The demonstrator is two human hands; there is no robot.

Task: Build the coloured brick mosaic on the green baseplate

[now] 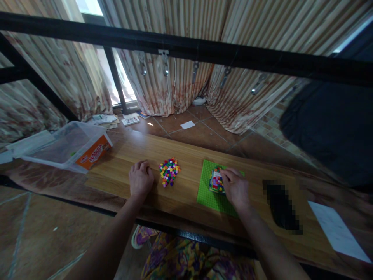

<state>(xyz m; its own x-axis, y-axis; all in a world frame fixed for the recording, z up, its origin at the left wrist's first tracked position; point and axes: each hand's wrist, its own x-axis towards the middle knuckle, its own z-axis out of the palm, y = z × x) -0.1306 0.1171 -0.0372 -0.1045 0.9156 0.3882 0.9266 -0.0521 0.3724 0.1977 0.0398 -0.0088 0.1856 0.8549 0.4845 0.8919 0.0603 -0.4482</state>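
On the wooden table, a green studded baseplate (204,196) carries a small build of coloured toy bricks (217,180), its top a patchwork of white, red, pink and other colours. My right hand (236,188) is over the build's right side, thumb and fingers pinched together at its top. Whatever lies between those fingertips is hidden. To the left is a loose pile of tiny coloured bricks (169,171). Beside that pile my left hand (141,179) rests on the tabletop with its fingers curled under; their tips and anything in them are out of sight.
A clear plastic box (68,146) with an orange label stands at the table's left end. Toward the right are a blurred-out black object (282,206) and a white sheet (338,229). A black metal bar (186,46) crosses above the far side, before striped curtains (180,85).
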